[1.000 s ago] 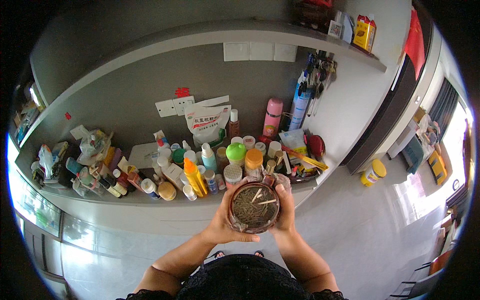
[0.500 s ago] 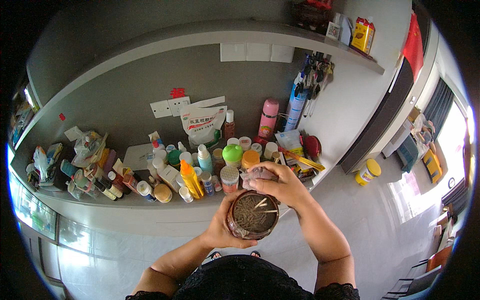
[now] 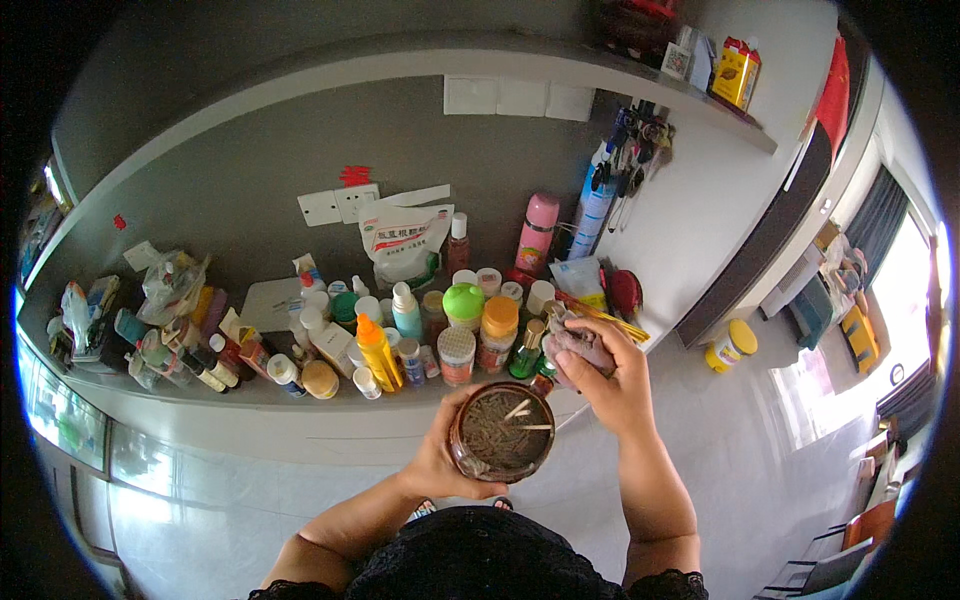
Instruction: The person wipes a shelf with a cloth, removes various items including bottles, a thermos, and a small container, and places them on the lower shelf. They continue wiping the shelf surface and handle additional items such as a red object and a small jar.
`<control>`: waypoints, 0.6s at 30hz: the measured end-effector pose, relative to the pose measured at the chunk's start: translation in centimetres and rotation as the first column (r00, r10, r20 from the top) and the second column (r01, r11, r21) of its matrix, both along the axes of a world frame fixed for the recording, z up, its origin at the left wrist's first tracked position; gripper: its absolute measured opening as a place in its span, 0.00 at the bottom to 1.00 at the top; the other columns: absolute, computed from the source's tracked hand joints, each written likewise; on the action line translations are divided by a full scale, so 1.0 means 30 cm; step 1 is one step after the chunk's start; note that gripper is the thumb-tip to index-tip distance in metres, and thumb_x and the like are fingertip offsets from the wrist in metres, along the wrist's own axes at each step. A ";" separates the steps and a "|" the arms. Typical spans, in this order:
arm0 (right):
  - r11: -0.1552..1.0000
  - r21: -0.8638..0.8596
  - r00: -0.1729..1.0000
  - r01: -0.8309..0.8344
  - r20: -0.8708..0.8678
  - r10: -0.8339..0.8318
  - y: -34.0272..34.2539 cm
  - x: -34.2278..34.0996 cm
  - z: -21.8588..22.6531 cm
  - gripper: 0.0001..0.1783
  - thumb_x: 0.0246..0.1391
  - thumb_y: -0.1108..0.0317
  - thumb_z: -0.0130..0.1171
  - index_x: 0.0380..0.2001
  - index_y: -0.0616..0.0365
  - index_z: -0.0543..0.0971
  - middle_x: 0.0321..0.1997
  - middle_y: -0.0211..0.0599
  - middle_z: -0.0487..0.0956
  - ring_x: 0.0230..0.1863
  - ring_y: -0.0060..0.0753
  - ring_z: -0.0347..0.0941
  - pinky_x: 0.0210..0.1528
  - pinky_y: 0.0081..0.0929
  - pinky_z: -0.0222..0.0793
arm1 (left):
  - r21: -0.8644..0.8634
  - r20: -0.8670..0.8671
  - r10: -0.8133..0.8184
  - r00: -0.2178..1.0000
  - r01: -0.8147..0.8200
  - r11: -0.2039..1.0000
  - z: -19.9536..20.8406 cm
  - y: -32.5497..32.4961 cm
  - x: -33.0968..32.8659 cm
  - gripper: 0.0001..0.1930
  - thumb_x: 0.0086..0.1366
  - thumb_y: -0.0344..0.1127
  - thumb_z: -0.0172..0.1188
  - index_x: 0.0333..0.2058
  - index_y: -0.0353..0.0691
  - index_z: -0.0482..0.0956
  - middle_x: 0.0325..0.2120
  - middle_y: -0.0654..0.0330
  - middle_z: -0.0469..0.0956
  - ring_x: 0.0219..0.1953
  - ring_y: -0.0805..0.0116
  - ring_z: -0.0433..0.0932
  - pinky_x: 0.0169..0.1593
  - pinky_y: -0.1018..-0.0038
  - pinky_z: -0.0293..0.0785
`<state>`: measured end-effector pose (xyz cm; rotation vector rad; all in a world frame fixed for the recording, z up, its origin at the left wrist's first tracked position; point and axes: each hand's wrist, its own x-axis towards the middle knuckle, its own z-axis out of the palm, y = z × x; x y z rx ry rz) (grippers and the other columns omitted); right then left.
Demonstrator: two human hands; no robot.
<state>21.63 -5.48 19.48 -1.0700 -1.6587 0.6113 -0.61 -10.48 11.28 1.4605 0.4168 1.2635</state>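
Note:
My left hand [image 3: 440,450] is wrapped round the side of a round brown pot [image 3: 460,462], held upright above the floor in front of the shelf. Dark, crumbly bits fill it, with a few short pale sticks lying on top. To its upper right, my right hand [image 3: 612,375] grips a crumpled greyish-purple cloth [image 3: 578,357], apart from the pot. Close behind the cloth stand a green bottle with a gold cap [image 3: 527,350] and an orange-lidded jar [image 3: 499,325].
Bottles and jars crowd the shelf, among them a yellow squeeze bottle [image 3: 378,352], a green-lidded jar [image 3: 463,304] and a pink flask [image 3: 538,232]. Keys [image 3: 640,150] hang at the right. A yellow bucket [image 3: 731,346] stands on the floor beyond.
My right hand has moved right with the cloth, away from the pot's rim, uncovering the green bottle. The left hand keeps the pot in nearly the same place.

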 end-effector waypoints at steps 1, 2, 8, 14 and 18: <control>1.000 0.006 1.000 -0.017 -0.015 0.017 0.004 -0.004 -0.001 0.19 0.46 0.67 0.66 0.43 0.60 0.78 0.43 0.40 0.77 0.44 0.33 0.72 0.47 0.27 0.67 | -0.027 0.050 0.003 0.999 -0.001 1.000 0.006 0.004 0.006 0.58 0.34 0.30 0.79 0.63 0.39 0.50 0.60 0.52 0.60 0.63 0.60 0.59 0.66 0.63 0.53; 0.999 0.015 0.999 -0.034 -0.031 0.035 0.007 -0.006 0.000 0.19 0.46 0.67 0.65 0.43 0.60 0.78 0.43 0.40 0.77 0.44 0.33 0.72 0.47 0.27 0.67 | -0.043 0.070 0.011 0.997 -0.008 0.999 0.006 0.009 0.006 0.58 0.33 0.29 0.79 0.63 0.39 0.50 0.60 0.52 0.60 0.63 0.60 0.60 0.66 0.63 0.53; 0.951 0.023 0.947 -0.307 0.110 0.303 -0.047 0.028 -0.060 0.14 0.53 0.69 0.60 0.43 0.62 0.78 0.44 0.43 0.76 0.45 0.37 0.72 0.47 0.29 0.67 | -0.135 0.192 0.127 0.973 -0.102 0.986 0.018 0.038 -0.017 0.58 0.33 0.29 0.78 0.62 0.37 0.49 0.58 0.52 0.62 0.62 0.60 0.61 0.65 0.63 0.56; 0.980 0.084 0.981 -0.182 0.077 0.175 -0.065 -0.005 0.004 0.13 0.53 0.69 0.60 0.42 0.59 0.79 0.45 0.42 0.74 0.45 0.40 0.72 0.47 0.30 0.67 | -0.098 0.179 0.098 0.979 -0.081 0.992 0.026 0.053 -0.028 0.58 0.32 0.31 0.78 0.62 0.35 0.51 0.57 0.52 0.62 0.61 0.60 0.62 0.64 0.63 0.57; 0.935 0.232 0.920 -0.269 0.351 0.177 -0.079 0.010 0.017 0.26 0.40 0.76 0.59 0.48 0.55 0.78 0.44 0.41 0.74 0.44 0.44 0.69 0.50 0.34 0.64 | -0.148 0.212 0.100 0.972 -0.069 0.987 0.026 0.045 -0.022 0.57 0.32 0.30 0.78 0.61 0.36 0.51 0.57 0.53 0.62 0.61 0.61 0.62 0.64 0.63 0.57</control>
